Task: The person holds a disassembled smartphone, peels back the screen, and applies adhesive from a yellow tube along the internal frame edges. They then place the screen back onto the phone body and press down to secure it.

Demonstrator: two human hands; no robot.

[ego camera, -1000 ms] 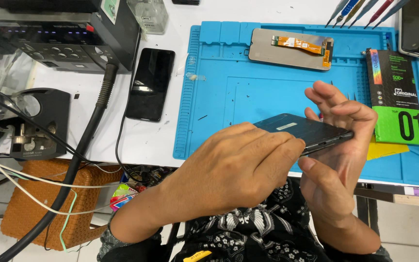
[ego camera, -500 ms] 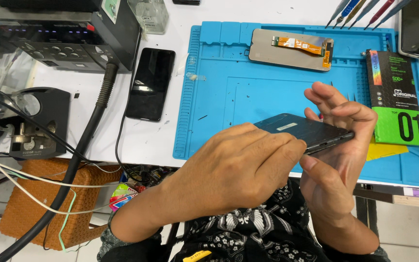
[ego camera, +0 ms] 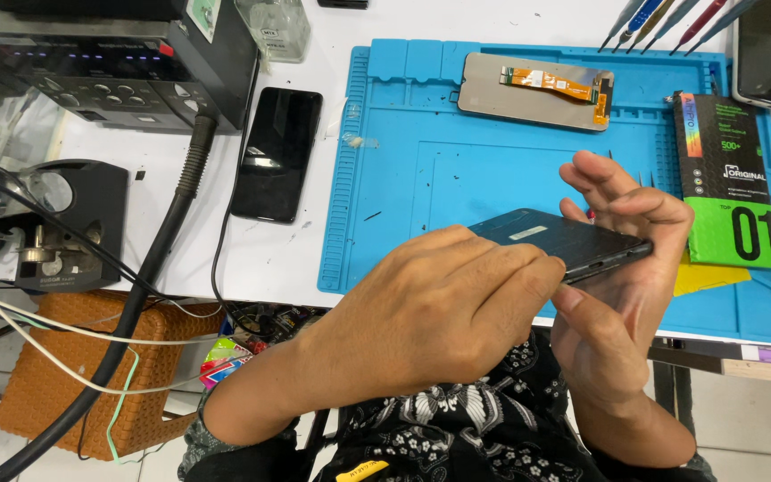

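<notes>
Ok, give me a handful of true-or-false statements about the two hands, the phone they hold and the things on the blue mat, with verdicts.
1. Both the left hand and the right hand grip the dark phone. True.
2. The phone is lying flat on the blue mat. False: it is held up above the mat's near edge.
3. A detached screen panel with an orange flex cable lies at the far side of the mat. True.
4. The green and black box sits left of the mat. False: it lies on the mat's right side.
5. A second black phone lies on the white table, left of the mat. True.
</notes>
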